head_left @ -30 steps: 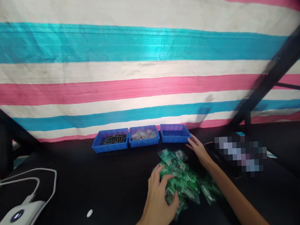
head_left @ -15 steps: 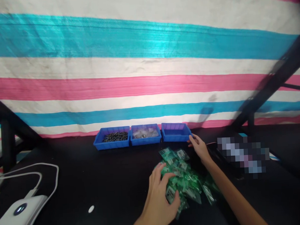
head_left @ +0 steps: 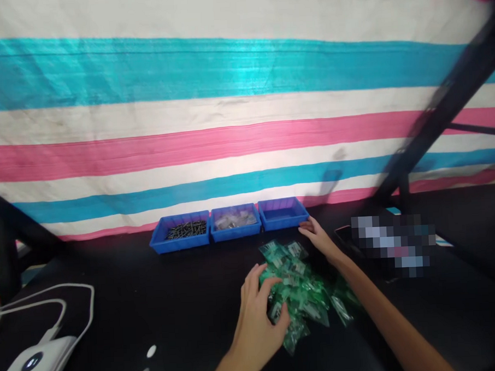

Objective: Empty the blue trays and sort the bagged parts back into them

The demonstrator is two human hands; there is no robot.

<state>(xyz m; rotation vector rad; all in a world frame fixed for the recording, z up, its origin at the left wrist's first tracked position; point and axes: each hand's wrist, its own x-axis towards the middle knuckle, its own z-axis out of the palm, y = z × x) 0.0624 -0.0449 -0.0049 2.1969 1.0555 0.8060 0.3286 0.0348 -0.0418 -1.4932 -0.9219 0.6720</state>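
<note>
A heap of small green plastic packets (head_left: 303, 292) with pale labels lies on the black table. At the heap's left side is my left hand (head_left: 257, 313), its fingers curved and apart, resting against the nearest packets without gripping any. My right hand (head_left: 319, 240) reaches past the heap to the front right corner of the right-hand blue tray (head_left: 282, 221). Its fingers are stretched toward that corner and look apart; whether they touch the tray I cannot tell.
Left of that tray stand a blue tray (head_left: 236, 233) of clear packets and another (head_left: 180, 245) of dark screws. A white power bank (head_left: 46, 364) with cables lies front left, near a small white disc (head_left: 151, 351). Striped sheeting (head_left: 229, 142) hangs behind; black frame bars (head_left: 437, 111) slant at the sides.
The whole view has tilted and shifted slightly. My right hand has slipped a little down from the tray's corner. My left hand stays beside the packets.
</note>
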